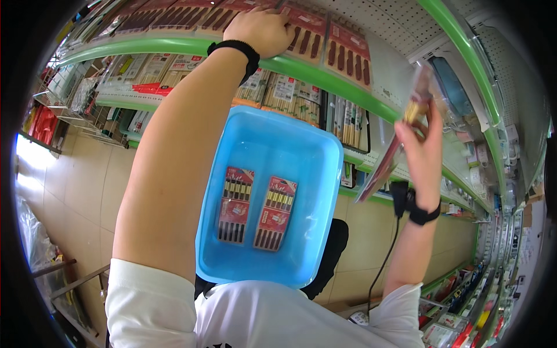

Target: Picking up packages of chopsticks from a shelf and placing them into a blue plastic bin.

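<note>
My left hand (260, 32) rests on the upper shelf, its fingers over the row of red-carded packs of dark chopsticks (348, 54); whether it grips one is hidden. Out to the right, my right hand (420, 139) holds a red blister pack (385, 167), seen nearly edge-on and blurred. Between my arms a light blue plastic basin (328, 209) sits in front of my body. On its bottom lie two red chopstick packs, the left one (235, 205) and the right one (275, 214), side by side with a gap between them.
The upper shelf has a green front edge (322, 82). Below it are packs of light wooden chopsticks (285, 98). More green-edged shelving (491, 152) runs along the right. A wire rack (80, 115) stands at the left, above the tiled floor (82, 182). A black cable hangs from my right wrist.
</note>
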`<action>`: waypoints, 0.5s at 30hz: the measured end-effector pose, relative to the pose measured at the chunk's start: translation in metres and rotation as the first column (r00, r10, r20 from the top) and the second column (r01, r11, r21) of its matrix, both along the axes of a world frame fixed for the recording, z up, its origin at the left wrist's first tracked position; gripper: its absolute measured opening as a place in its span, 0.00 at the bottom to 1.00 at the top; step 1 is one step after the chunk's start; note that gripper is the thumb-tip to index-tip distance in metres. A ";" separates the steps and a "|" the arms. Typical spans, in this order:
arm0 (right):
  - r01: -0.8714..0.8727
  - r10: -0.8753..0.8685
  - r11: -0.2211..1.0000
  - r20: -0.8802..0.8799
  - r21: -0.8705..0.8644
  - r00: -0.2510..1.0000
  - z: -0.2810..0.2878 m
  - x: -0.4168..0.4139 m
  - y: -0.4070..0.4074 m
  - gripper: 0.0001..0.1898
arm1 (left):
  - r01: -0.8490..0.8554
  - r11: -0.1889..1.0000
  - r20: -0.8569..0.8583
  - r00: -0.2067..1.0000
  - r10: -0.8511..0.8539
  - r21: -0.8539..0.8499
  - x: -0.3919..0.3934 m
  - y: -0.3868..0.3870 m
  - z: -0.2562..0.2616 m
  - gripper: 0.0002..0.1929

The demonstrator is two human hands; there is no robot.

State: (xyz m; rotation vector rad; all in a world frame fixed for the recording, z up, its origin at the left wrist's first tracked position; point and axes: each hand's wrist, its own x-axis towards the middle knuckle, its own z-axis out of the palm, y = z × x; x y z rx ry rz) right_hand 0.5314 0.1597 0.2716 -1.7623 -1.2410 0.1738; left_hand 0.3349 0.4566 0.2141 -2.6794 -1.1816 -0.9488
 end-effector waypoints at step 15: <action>0.028 0.202 0.732 0.256 -0.681 0.945 0.038 0.100 0.063 0.44 | -0.024 0.997 -0.040 0.999 0.022 -0.067 0.002 0.001 0.001 0.23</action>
